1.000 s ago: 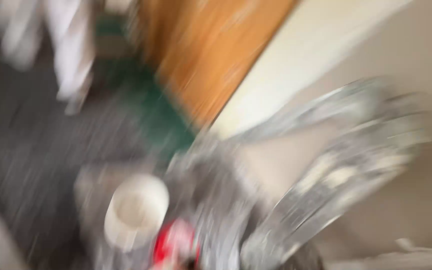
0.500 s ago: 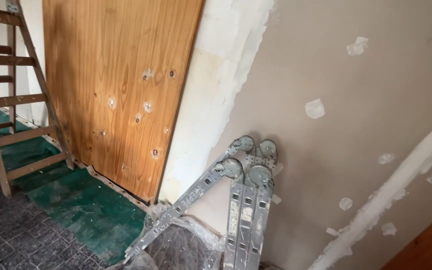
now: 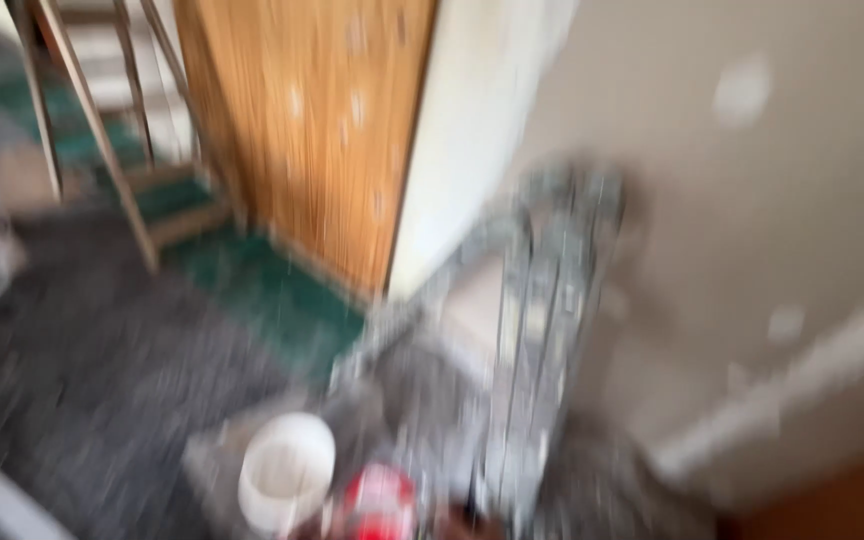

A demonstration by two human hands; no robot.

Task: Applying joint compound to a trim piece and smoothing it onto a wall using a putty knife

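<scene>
Blurrily, a folded aluminium ladder (image 3: 552, 330) leans against the patched grey wall (image 3: 752, 200), beside a wooden door (image 3: 302, 130). Just below-left, a white bucket (image 3: 287, 475) stands near a red-topped container (image 3: 380, 495) on the floor; neither hand nor its grip shows.

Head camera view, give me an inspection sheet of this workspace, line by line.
Surface: dark speckled floor, with a green sheet along the wall.
Job's things: white bucket and red object on the floor; picture blurred.
Clutter: folded metal ladder leaning on the wall; wooden stepladder at left.
Hands: nothing seen.
Cables: nothing seen.
Surroundings: wooden panel; beige wall with white filler patches.
</scene>
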